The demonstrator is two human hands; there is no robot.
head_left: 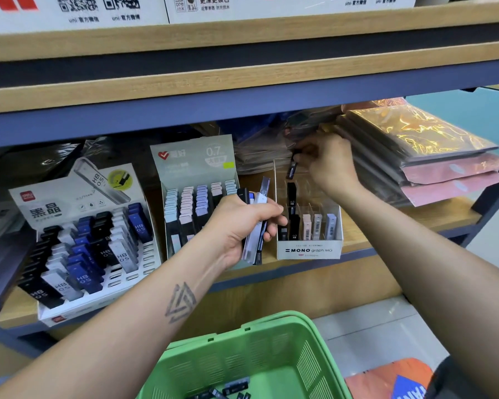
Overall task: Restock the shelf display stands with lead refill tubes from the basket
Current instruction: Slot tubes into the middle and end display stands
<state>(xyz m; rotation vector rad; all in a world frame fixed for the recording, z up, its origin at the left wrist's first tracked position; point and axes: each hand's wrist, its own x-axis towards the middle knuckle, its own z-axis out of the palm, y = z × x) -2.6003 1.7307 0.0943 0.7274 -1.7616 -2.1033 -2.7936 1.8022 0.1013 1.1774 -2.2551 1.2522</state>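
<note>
Nearest, green slotted plastic basket (271,349), a few dark tubes (234,385) left inside. Mid-frame, left hand (242,226) closed round a loose bundle (257,223) of slim hard-plastic tubes, liable to slip or fan out. Beyond, right hand (329,162) pinching one black tube (292,168) above the clear Mono stand (308,223); risk of missing the narrow slot.

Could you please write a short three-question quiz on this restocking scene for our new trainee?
1. True or false: the right hand holds a black tube over the MONO stand.
2. What does the left hand hold? A) one tube B) a bundle of tubes C) nothing
3. What colour is the basket?

Key: 1 true; 2 B; 3 green.
</note>
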